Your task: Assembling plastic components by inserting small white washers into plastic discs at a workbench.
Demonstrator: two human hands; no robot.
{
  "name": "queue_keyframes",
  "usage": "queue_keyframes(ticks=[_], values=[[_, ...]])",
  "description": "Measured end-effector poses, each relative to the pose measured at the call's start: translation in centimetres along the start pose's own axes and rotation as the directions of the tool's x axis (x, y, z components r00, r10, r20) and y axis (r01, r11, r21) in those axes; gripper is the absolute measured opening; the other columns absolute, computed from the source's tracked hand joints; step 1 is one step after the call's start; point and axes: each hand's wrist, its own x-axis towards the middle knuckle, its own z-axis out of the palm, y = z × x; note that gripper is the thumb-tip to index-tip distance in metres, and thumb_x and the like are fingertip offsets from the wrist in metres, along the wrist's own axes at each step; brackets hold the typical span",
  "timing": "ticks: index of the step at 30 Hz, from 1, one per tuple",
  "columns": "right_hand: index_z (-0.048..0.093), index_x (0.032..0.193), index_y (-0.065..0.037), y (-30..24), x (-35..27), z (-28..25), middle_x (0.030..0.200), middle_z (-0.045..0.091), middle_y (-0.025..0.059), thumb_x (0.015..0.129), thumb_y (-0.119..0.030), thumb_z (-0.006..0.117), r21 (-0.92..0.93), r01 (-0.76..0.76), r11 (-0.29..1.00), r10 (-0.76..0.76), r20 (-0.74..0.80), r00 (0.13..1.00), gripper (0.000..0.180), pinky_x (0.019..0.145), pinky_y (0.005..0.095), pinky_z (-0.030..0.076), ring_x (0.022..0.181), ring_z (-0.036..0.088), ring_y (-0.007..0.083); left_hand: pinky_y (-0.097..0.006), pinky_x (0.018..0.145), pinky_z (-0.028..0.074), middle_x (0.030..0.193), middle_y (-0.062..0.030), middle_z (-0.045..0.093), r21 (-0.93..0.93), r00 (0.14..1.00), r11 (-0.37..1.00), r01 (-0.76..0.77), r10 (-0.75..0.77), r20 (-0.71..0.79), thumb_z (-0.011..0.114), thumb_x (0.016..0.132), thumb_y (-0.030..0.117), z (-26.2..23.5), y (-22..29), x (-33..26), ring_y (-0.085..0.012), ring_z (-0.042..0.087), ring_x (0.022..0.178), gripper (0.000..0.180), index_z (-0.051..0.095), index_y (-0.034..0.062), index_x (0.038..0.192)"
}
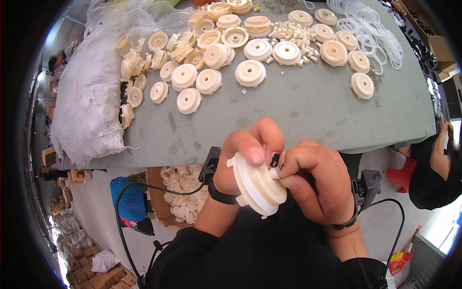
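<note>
Closed around a cream plastic disc (251, 185) with stepped rims and small edge tabs, my left hand (250, 144) holds it tilted above my lap, just off the table's near edge. My right hand (315, 178) pinches a small white plug (275, 172) at the disc's centre between thumb and forefinger. How deep the plug sits in the hub cannot be seen. Beyond my hands, similar cream discs (250, 73) lie about the grey-green table (231, 127). A pile of small cream plugs (293, 39) sits among them.
White sealing rings (368, 31) heap at the far right, near thin metal springs (377, 89). A white woven sack (91, 101) covers the table's left end. Below stands a cardboard box (161, 192) of cream parts. A person (435, 168) sits at right, by a red stool (398, 174).
</note>
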Motion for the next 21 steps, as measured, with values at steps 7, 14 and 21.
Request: queue_keyframes(ticks=[7,14,21], values=[[0.056,0.088,-0.005,0.0,-0.3,0.7,0.076,0.06,0.0079,0.073,-0.003,0.065,0.047,-0.083,0.995,0.085,-0.05,0.995,0.018,0.051,0.0284,0.046,0.06,0.059,0.0217,-0.024,0.066,0.045,0.087,-0.0099,0.043,-0.047,0.999,0.999,0.021,-0.022,-0.023,0.059,0.083,0.009,-0.3,0.5,-0.4,-0.017,0.047,0.074,0.015,0.059,0.0151,0.096],[0.057,0.09,-0.001,0.6,-0.4,-0.3,0.078,0.062,0.0046,0.076,-0.001,0.064,0.256,-0.154,0.954,0.153,0.024,0.988,0.015,0.056,0.0201,0.045,0.064,0.058,0.0081,-0.03,0.07,0.046,0.101,-0.0203,0.048,-0.083,0.999,0.995,0.046,-0.046,0.0,0.059,0.084,0.012,-0.3,0.4,-0.8,-0.0218,0.054,0.078,0.022,0.055,0.0113,0.106],[0.054,0.089,-0.003,5.3,-0.4,-2.1,0.067,0.045,-0.0069,0.083,-0.005,0.058,0.317,-0.279,0.906,0.386,-0.356,0.851,0.007,0.052,0.0158,0.026,0.058,0.035,0.0001,-0.032,0.081,0.045,0.108,-0.0166,0.055,0.701,0.948,0.667,0.251,-0.023,-0.318,0.061,0.082,0.013,-2.2,5.1,-2.7,-0.0216,0.055,0.096,0.041,0.046,0.0058,0.12]])
